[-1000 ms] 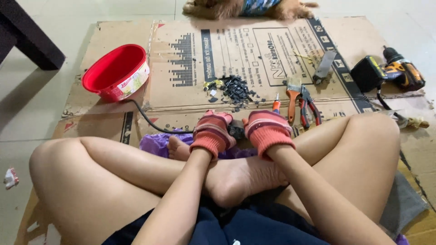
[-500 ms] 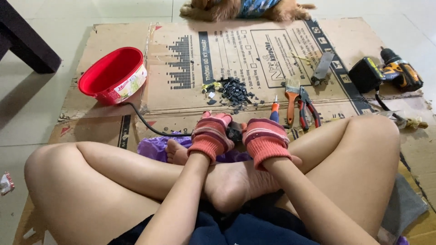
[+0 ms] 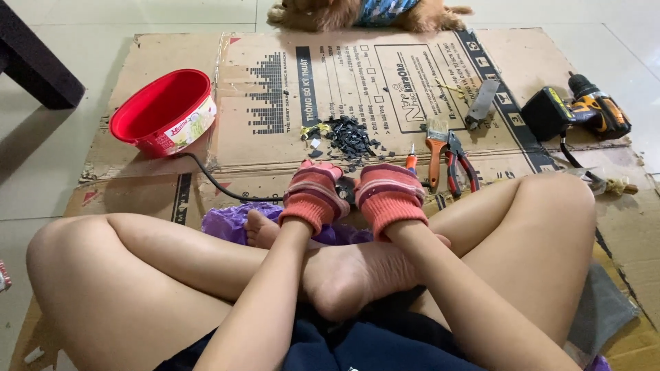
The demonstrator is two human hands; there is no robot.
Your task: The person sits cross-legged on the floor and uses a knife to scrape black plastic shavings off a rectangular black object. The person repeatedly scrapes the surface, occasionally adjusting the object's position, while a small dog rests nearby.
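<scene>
Flattened cardboard (image 3: 275, 89) spread over a pale tiled floor, with crossed bare legs in the foreground. Both forearms stretched forward and down over the crossed ankles, wrists close together. Left hand (image 3: 313, 194) in a striped pink-red knit glove, curled downward, knuckles up. Right hand (image 3: 389, 196) in the same kind of glove, bent the same way, just beside the left. Between the two gloves a small dark object (image 3: 347, 190), mostly hidden; both hands pressed against it from the sides, fingers folded under, so how tight the grip is cannot be told. Thin black cable (image 3: 213, 182) running from the left glove across the cardboard toward a red plastic tub (image 3: 163, 113). Purple cloth (image 3: 230, 223) under the left wrist, beside the toes. Pile of small dark screws (image 3: 349, 137) just ahead of the hands. Orange-handled brush (image 3: 436, 143) and red pliers (image 3: 458, 163) near the right glove. Cordless drill (image 3: 584, 110) well apart at the right edge. Furry dog (image 3: 364, 14) lying at the far edge of the cardboard.
</scene>
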